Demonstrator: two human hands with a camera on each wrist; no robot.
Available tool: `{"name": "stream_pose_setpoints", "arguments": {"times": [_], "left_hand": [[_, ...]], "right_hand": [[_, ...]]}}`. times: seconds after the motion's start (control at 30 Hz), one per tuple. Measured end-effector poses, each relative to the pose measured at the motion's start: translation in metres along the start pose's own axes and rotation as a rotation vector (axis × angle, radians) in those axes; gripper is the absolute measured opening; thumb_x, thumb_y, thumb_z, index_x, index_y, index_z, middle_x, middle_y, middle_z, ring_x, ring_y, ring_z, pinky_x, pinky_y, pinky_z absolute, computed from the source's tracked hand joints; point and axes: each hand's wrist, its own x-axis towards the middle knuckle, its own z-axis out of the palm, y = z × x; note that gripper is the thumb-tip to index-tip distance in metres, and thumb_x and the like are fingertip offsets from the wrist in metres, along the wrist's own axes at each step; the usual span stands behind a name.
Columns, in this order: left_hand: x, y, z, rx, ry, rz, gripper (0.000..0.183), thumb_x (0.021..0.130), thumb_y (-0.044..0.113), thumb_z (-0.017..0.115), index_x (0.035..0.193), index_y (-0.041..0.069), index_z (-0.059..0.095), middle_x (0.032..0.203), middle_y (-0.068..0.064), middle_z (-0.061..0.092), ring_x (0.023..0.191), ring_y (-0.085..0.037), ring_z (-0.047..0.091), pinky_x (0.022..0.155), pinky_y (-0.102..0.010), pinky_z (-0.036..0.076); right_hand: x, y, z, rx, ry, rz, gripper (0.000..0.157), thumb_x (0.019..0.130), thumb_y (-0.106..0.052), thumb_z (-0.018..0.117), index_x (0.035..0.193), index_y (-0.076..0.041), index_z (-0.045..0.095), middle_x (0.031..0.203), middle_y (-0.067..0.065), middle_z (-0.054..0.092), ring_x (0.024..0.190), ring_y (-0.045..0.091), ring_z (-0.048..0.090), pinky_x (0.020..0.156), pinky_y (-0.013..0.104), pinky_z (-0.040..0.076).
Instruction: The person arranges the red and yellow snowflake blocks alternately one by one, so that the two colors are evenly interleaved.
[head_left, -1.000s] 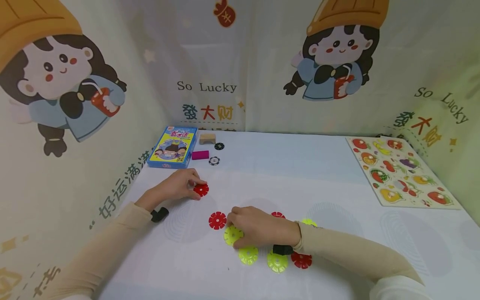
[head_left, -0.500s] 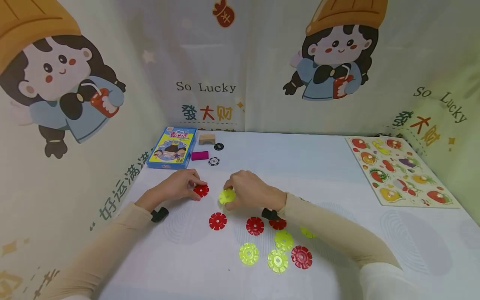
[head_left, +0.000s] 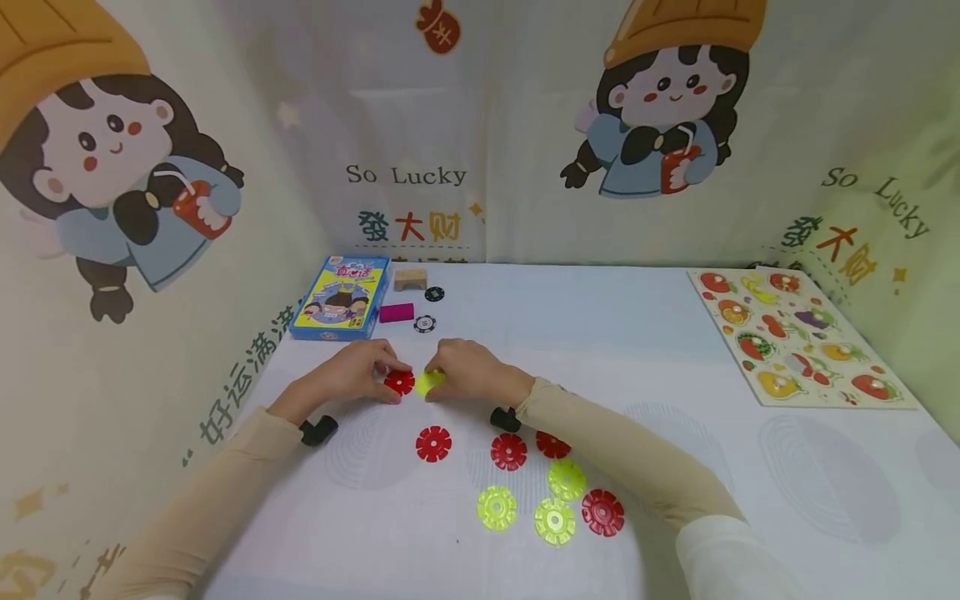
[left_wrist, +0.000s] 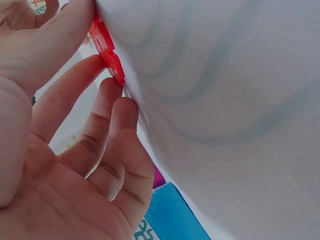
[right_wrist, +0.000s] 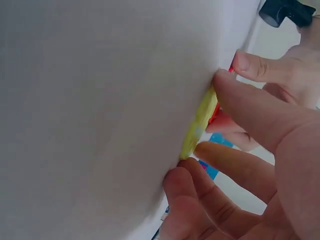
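My left hand pinches a red notched plastic disc by its edges, thumb on the near side and fingers on the far side. Facing it, my right hand grips a yellow-green notched disc the same way. The two discs lie edge to edge on the white cloth, with hardly any gap between them in the head view. In the left wrist view the red disc shows edge-on against the cloth. The right wrist view has the yellow-green disc between thumb and fingers, flat on the surface.
Loose red discs and yellow-green discs lie nearer the front. Beyond my left hand are a blue card box, a magenta block, a wooden block and two chips. A fruit-picture board lies at right.
My right hand has picked up a yellow-green disc from the front group and carried it away from me and leftward, up beside the red disc. My left hand stays put on the red disc.
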Motion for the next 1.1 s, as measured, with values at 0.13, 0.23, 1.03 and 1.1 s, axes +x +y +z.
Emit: {"name": "stream_pose_setpoints", "arguments": {"times": [0.13,0.23,1.03,1.1], "left_hand": [[0.001,0.001,0.004,0.012,0.015,-0.007,0.055,0.067,0.036,0.084,0.119,0.03,0.067,0.099,0.004,0.06,0.094,-0.015,0.053,0.069,-0.024,0.048],[0.002,0.005,0.007,0.026,0.031,0.022,0.057,0.067,0.038,0.084,0.12,0.031,0.066,0.104,0.004,0.06,0.099,-0.015,0.052,0.072,-0.025,0.048],[0.018,0.024,0.011,0.07,-0.014,0.181,0.048,0.074,0.034,0.08,0.12,0.029,0.067,0.108,0.007,0.062,0.104,-0.013,0.052,0.081,-0.028,0.049],[0.019,0.025,0.012,0.076,-0.008,0.186,0.048,0.074,0.034,0.08,0.12,0.029,0.067,0.107,0.007,0.063,0.104,-0.013,0.053,0.081,-0.029,0.049]], "right_hand": [[-0.013,-0.003,-0.002,-0.007,0.009,-0.024,0.053,0.076,-0.047,0.075,0.121,-0.021,0.067,0.099,-0.002,0.065,0.083,0.008,0.054,0.067,0.02,0.045],[-0.033,-0.01,-0.004,0.005,-0.023,-0.085,0.05,0.075,-0.046,0.076,0.119,-0.023,0.068,0.103,-0.003,0.064,0.086,0.006,0.056,0.07,0.019,0.047],[-0.067,-0.039,0.009,-0.164,-0.138,-0.322,0.039,0.083,-0.04,0.071,0.118,-0.026,0.063,0.11,-0.004,0.058,0.097,0.006,0.053,0.076,0.016,0.047],[-0.068,-0.038,0.008,-0.144,-0.13,-0.301,0.036,0.082,-0.042,0.071,0.114,-0.026,0.066,0.107,-0.004,0.059,0.093,0.005,0.053,0.076,0.016,0.047]]}}
